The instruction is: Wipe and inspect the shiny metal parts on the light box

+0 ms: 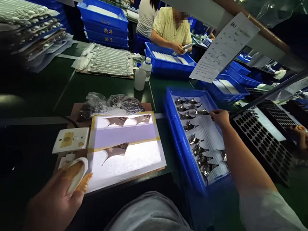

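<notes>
Silvery curved film pieces (pixel 192 137) lie stacked in a row on white sheets inside a blue plastic tray (pixel 175 135), and the right grip (pixel 219 118) rests over them, at the tray's far end. Its fingers are drawn together, their tips just beside or on one piece; whether they pinch it, I cannot tell.

The left grip (pixel 53 203) is curled firmly around a white curved piece (pixel 77 173), with orange covering visible on its fingers (pixel 85 182); what that covering is stays unclear. Just ahead of the left grip lies a lit panel edged in yellow tape (pixel 155 138), bearing three dark curved pieces (pixel 116 149).

Beyond the left grip, a crumpled plastic bag (pixel 113 103) sits behind the panel on the green worktop (pixel 38 79). Further ahead of both grips stand two plastic bottles (pixel 140 78). Right of the right grip lies a black perforated tray (pixel 264 143). Well ahead, a co-worker (pixel 170 26) handles something over another blue tray (pixel 166 60).
</notes>
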Demonstrator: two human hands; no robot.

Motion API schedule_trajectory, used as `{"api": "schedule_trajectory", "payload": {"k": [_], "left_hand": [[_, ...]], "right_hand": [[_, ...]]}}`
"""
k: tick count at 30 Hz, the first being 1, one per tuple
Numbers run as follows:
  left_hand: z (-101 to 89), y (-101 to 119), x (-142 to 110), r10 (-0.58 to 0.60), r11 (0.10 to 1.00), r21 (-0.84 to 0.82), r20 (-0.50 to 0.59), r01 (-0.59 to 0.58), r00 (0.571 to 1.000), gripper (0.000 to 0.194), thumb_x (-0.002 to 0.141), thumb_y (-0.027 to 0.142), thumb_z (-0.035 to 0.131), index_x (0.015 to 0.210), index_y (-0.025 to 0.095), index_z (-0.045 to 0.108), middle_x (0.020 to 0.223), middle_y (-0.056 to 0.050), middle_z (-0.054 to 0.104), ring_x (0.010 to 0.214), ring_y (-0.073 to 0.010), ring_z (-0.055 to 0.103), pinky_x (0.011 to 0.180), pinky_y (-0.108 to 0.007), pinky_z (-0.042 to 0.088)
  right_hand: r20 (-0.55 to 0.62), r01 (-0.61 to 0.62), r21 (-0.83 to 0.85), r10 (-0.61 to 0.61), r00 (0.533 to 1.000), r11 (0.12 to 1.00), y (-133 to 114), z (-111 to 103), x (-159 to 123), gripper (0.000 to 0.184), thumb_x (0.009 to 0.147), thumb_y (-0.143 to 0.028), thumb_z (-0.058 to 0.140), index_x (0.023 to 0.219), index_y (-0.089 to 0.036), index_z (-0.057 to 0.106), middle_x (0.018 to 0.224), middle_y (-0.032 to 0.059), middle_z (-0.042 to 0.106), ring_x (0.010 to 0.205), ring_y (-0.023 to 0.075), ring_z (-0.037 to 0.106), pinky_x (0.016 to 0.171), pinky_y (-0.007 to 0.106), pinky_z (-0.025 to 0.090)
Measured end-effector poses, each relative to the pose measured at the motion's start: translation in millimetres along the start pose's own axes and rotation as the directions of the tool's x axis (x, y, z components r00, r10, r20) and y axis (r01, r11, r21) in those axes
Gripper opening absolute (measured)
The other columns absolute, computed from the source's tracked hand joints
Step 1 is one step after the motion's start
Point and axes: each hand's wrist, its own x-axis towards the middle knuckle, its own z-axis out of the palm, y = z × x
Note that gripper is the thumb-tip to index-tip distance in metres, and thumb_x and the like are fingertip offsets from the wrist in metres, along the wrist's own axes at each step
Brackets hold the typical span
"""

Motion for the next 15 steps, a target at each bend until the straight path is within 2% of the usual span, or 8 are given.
{"api": "schedule_trajectory", "payload": {"k": [2,4,6,8,10,12,14,15], "left_hand": [[5.5,4.2,3.8,0.010,1.000,-0.024,-0.006,-0.010,1.000,0.044,0.094,0.029,0.048,0.137,0.036,0.052,0.139,-0.003,0.063,0.123,-0.0349,0.064,0.091,-0.047,0.059],[13.4,8.2,9.8,0.073,0.996,-0.040,-0.054,-0.075,0.996,0.044,0.093,0.031,0.051,0.136,0.039,0.053,0.135,0.000,0.066,0.119,-0.0375,0.065,0.092,-0.052,0.059],[20.5,12.5,17.4,0.157,0.985,-0.046,-0.111,-0.163,0.981,0.041,0.094,0.031,0.055,0.134,0.038,0.055,0.128,-0.002,0.069,0.112,-0.0382,0.068,0.087,-0.054,0.059],[23.5,18.9,25.2,0.227,0.971,-0.040,-0.142,-0.235,0.963,0.037,0.095,0.030,0.057,0.132,0.034,0.056,0.123,-0.005,0.071,0.105,-0.0365,0.071,0.077,-0.049,0.060],[20.1,28.8,31.0,0.267,0.962,-0.017,-0.168,-0.274,0.949,0.031,0.097,0.029,0.058,0.127,0.030,0.057,0.120,-0.008,0.072,0.101,-0.0346,0.073,0.071,-0.045,0.059],[10.6,42.5,32.2,0.304,0.951,0.001,-0.182,-0.309,0.935,0.025,0.097,0.029,0.060,0.122,0.028,0.057,0.115,-0.008,0.073,0.100,-0.0323,0.074,0.073,-0.042,0.060],[-1.7,58.8,27.9,0.312,0.947,-0.017,-0.193,-0.321,0.930,0.022,0.096,0.028,0.064,0.117,0.027,0.058,0.112,-0.007,0.074,0.099,-0.0287,0.074,0.079,-0.040,0.062],[-7.3,67.0,23.8,0.295,0.950,-0.038,-0.204,-0.309,0.933,0.021,0.096,0.028,0.065,0.115,0.027,0.058,0.113,-0.007,0.074,0.099,-0.0269,0.075,0.080,-0.038,0.062]], "right_hand": [[-0.023,0.011,-0.076,-0.013,1.000,0.997,10.8,-22.8,-9.0,0.021,0.085,-0.026,0.068,0.094,-0.011,0.079,0.077,0.0126,0.075,0.079,0.0273,0.071,0.081,0.039,0.055],[-0.041,0.042,-0.160,-0.049,0.998,0.986,21.2,-45.0,-21.6,0.022,0.082,-0.026,0.067,0.095,-0.014,0.081,0.084,0.0142,0.077,0.088,0.0308,0.070,0.088,0.043,0.052],[-0.043,0.105,-0.281,-0.122,0.992,0.954,28.2,-65.6,-37.2,0.024,0.082,-0.027,0.065,0.094,-0.015,0.081,0.088,0.0154,0.077,0.091,0.0328,0.069,0.089,0.045,0.050],[-0.061,0.185,-0.387,-0.225,0.973,0.903,27.5,-85.5,-56.8,0.025,0.084,-0.029,0.062,0.093,-0.016,0.081,0.091,0.0153,0.076,0.090,0.0328,0.068,0.087,0.045,0.051],[-0.118,0.242,-0.417,-0.316,0.941,0.876,14.9,-104.5,-83.2,0.026,0.087,-0.034,0.060,0.092,-0.018,0.080,0.097,0.0150,0.074,0.089,0.0318,0.068,0.084,0.045,0.051],[-0.189,0.302,-0.379,-0.393,0.900,0.875,-10.0,-119.5,-118.3,0.029,0.090,-0.041,0.059,0.091,-0.020,0.079,0.103,0.0151,0.072,0.088,0.0314,0.068,0.080,0.044,0.052],[-0.230,0.385,-0.291,-0.455,0.860,0.876,-42.8,-125.6,-160.9,0.030,0.092,-0.046,0.061,0.093,-0.022,0.078,0.104,0.0140,0.073,0.092,0.0329,0.068,0.079,0.045,0.051],[-0.203,0.412,-0.225,-0.456,0.867,0.883,-60.4,-123.6,-183.6,0.029,0.092,-0.048,0.063,0.098,-0.024,0.078,0.104,0.0127,0.074,0.092,0.0335,0.069,0.077,0.046,0.050]]}}
